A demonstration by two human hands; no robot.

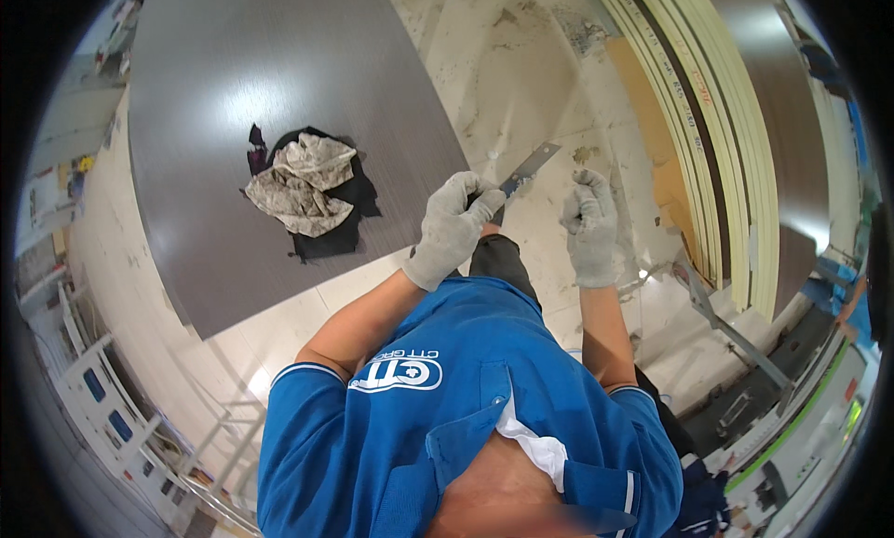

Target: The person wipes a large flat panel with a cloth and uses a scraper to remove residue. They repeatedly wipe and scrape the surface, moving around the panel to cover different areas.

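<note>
Item one, the grip: I see the left hand (450,229), in a grey knitted glove, thumb and fingers pinched together on the near end of a flat metal blade (535,168). The blade slants away from the grip, forward and to the right, its free end angular and pierced by a small hole.

Item two, just right of the grip and apart from the blade: the right hand (593,233), gloved alike, fingers curled toward the palm; I cannot tell whether anything is pinched inside.

Item three, left of the grip: one broad dark board (307,54), smooth and faintly glossy. On it I list a pale, stained rag (303,186), crumpled, lying over a black cloth (337,240).

Item four, beyond the grip: a pale floor (521,68), marked with dark smudges.

Item five, farther right, past the right hand: a stack of boards (731,133) with pale yellowish edges, one dark strip among them; brown sheet material (669,180) on its near side.

Item six, behind the grip: a blue shirt (531,352), short-sleeved, white trim at the cuffs
</note>
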